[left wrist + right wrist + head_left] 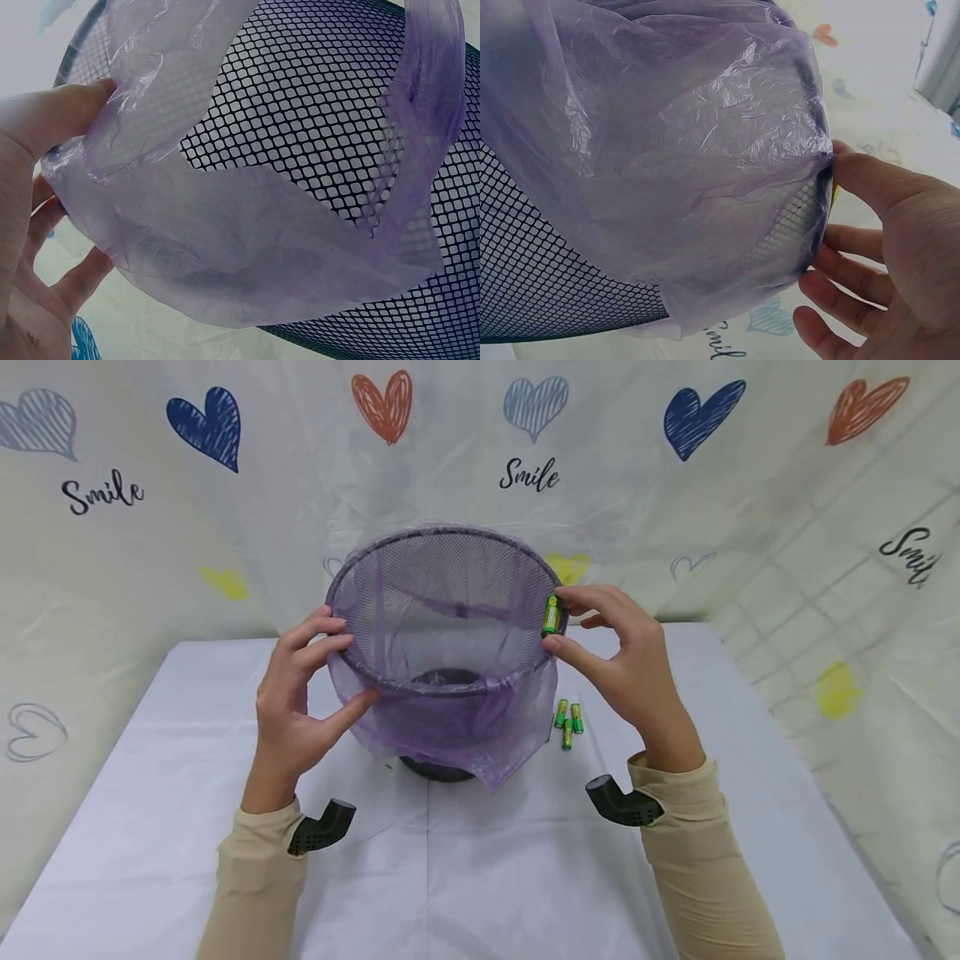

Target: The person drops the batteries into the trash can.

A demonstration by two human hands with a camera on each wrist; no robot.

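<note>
A black mesh wastebasket (450,532), lined with a thin purple plastic bag (442,722), stands tilted with its mouth towards me in the head view. The bag's edge is folded over the rim and hangs down outside. My left hand (300,697) grips the rim at the left, thumb on the outer bag and fingers over the edge. At the right rim, my right hand (626,656) pinches a green and yellow battery (552,615) lengthwise between thumb and forefinger. In the right wrist view the bag (690,135) hides most of that battery.
Several more green batteries (567,732) lie on the white-covered table (495,877), right of the wastebasket's base (442,770). Behind the table hangs a pale curtain (465,468) printed with hearts and lettering.
</note>
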